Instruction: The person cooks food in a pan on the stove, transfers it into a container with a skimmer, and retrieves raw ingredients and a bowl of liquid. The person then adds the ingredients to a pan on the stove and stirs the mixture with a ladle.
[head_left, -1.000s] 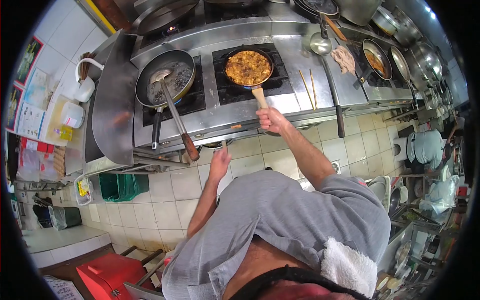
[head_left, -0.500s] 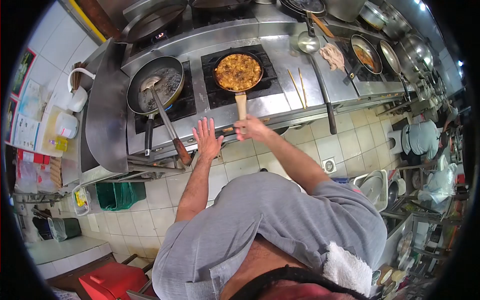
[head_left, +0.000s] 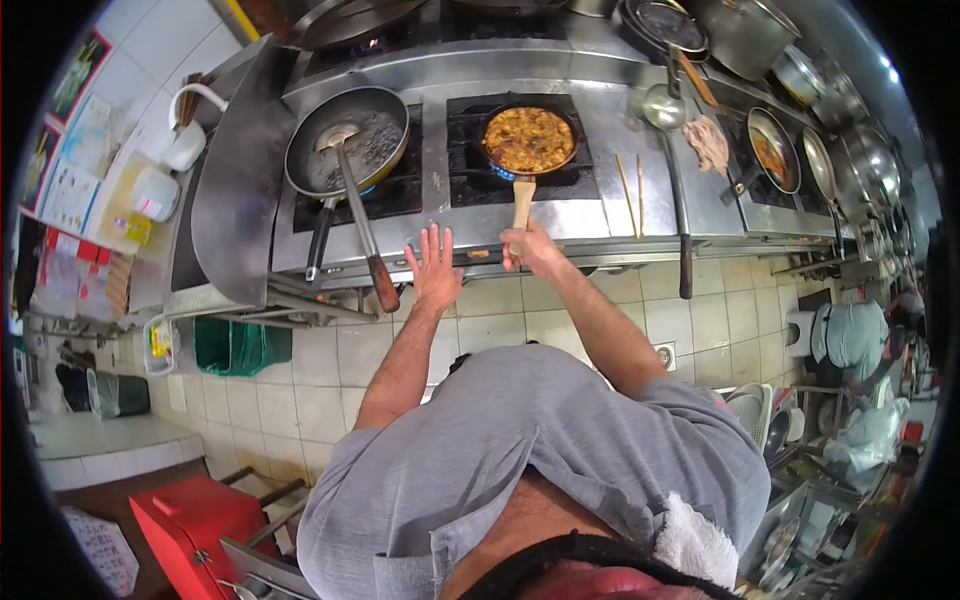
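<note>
In the head view, my right hand (head_left: 532, 248) is closed around the wooden handle of a small frying pan (head_left: 524, 200). A thick, browned, chunky round of food (head_left: 528, 140) fills the pan, which is over a burner with blue flame showing at its lower left. My left hand (head_left: 434, 268) hangs in front of the stove edge, fingers spread, holding nothing. Left of it are a dark wok (head_left: 300, 160) with bubbling liquid and a long-handled ladle (head_left: 358, 225) resting in it, its wooden grip jutting over the front edge.
Two chopsticks (head_left: 629, 197) lie on the steel top right of the pan. Further right are another long ladle (head_left: 676, 190), a pale crumpled cloth (head_left: 706, 145) and a pan with reddish sauce (head_left: 772, 150). A green crate (head_left: 240, 348) stands on the floor at left.
The view has shifted, so the stove appears further right. Blue flame now shows beside the small pan. My right hand keeps its hold on the handle; my left hand stays spread.
</note>
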